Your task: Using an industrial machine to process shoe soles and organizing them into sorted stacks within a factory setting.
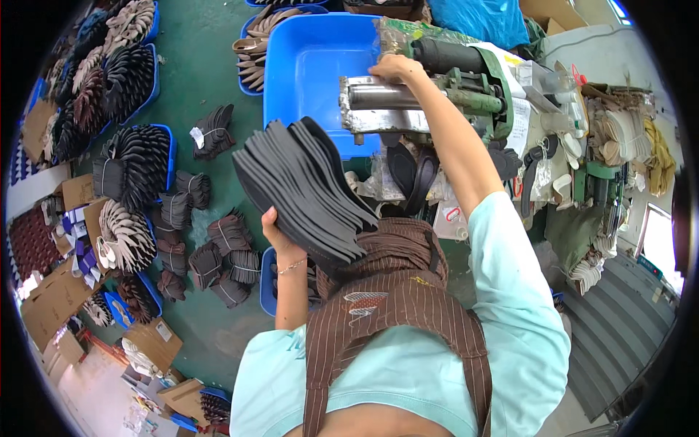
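My left hand (279,237) grips a thick fanned stack of dark grey shoe insoles (298,193) from its lower left side, in front of my apron. My right hand (397,68) is at the green machine, just above its shiny metal roller (386,96). Its fingers are bent and close together; what they hold, if anything, is hidden. Beyond the stack stands a large blue plastic tub (313,54), left of the roller. A pair of black straps or soles (412,173) hangs below the machine.
Bundles of tied dark insoles (226,251) lie on the green floor to my left. Farther left are blue bins heaped with dark soles (138,164) and cardboard boxes (62,298). The machine's green frame (502,95) and a cluttered bench stand at right, with a grey corrugated panel (608,342) nearer me.
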Action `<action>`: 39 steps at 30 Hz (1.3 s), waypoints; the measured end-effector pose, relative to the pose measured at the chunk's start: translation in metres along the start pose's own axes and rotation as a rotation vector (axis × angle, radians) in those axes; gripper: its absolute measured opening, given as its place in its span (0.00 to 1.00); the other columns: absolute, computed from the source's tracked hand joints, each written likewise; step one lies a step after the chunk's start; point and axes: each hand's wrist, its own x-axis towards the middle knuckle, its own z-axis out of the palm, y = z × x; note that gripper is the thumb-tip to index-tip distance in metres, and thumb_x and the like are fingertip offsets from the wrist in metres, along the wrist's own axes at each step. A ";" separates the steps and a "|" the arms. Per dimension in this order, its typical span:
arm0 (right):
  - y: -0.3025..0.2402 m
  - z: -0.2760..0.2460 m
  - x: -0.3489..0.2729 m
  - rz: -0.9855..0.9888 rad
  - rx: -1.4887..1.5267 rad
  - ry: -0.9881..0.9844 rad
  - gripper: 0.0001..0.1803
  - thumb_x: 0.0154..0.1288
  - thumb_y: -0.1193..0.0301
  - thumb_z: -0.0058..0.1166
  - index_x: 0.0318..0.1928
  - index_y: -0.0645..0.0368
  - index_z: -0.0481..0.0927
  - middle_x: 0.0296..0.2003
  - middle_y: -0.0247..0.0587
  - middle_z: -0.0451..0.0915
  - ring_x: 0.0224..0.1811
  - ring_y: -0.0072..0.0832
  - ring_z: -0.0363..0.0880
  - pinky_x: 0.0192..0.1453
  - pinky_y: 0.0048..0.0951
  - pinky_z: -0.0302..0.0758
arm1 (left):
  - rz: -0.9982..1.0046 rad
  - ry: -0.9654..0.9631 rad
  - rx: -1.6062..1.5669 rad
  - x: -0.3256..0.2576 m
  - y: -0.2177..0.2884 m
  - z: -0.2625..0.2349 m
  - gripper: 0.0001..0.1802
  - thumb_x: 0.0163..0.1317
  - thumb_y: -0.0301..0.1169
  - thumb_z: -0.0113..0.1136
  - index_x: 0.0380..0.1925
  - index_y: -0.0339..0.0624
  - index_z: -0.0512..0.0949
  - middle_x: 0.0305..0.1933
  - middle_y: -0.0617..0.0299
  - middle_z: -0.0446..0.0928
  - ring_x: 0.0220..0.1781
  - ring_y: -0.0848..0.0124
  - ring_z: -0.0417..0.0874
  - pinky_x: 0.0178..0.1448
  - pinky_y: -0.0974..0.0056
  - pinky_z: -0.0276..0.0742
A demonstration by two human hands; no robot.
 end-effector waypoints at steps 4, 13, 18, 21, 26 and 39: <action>0.011 -0.002 0.022 -0.026 0.067 -0.086 0.15 0.47 0.60 0.57 0.26 0.59 0.83 0.27 0.43 0.82 0.29 0.35 0.81 0.33 0.35 0.78 | 0.036 0.048 -0.089 -0.010 0.009 -0.021 0.30 0.53 0.46 0.55 0.52 0.38 0.71 0.52 0.54 0.74 0.52 0.59 0.75 0.56 0.57 0.73; -0.003 -0.015 0.015 0.083 0.589 0.461 0.16 0.45 0.70 0.57 0.38 0.61 0.82 0.42 0.55 0.79 0.54 0.46 0.74 0.57 0.37 0.72 | 0.061 0.098 0.084 0.006 0.013 0.021 0.36 0.52 0.48 0.50 0.58 0.36 0.65 0.61 0.53 0.66 0.62 0.54 0.66 0.65 0.47 0.61; 0.038 -0.073 -0.129 -0.332 0.824 1.202 0.11 0.40 0.76 0.54 0.29 0.57 0.83 0.33 0.48 0.80 0.40 0.40 0.77 0.50 0.36 0.72 | 0.044 0.008 0.120 -0.006 0.014 0.038 0.36 0.53 0.48 0.50 0.58 0.36 0.65 0.62 0.52 0.65 0.62 0.53 0.65 0.65 0.48 0.60; 0.134 -0.084 -0.214 -0.135 0.864 1.266 0.15 0.52 0.80 0.53 0.43 0.60 0.81 0.35 0.32 0.79 0.34 0.20 0.75 0.41 0.22 0.72 | 0.035 0.036 0.191 -0.001 0.003 0.042 0.35 0.52 0.47 0.48 0.56 0.34 0.66 0.59 0.50 0.68 0.60 0.54 0.68 0.63 0.51 0.63; 0.321 -0.015 -0.261 0.386 0.459 1.528 0.14 0.58 0.74 0.55 0.46 0.64 0.77 0.39 0.41 0.79 0.38 0.28 0.77 0.44 0.28 0.72 | -0.067 -0.090 0.197 0.012 -0.024 0.032 0.37 0.45 0.43 0.54 0.55 0.30 0.66 0.54 0.48 0.72 0.54 0.55 0.74 0.60 0.54 0.69; 0.018 0.114 -0.268 -0.128 1.827 0.128 0.16 0.66 0.72 0.50 0.53 0.62 0.71 0.36 0.33 0.79 0.34 0.15 0.75 0.41 0.17 0.72 | -0.120 -0.156 0.150 -0.014 -0.033 0.024 0.37 0.41 0.36 0.57 0.54 0.27 0.66 0.52 0.47 0.73 0.52 0.55 0.77 0.59 0.56 0.73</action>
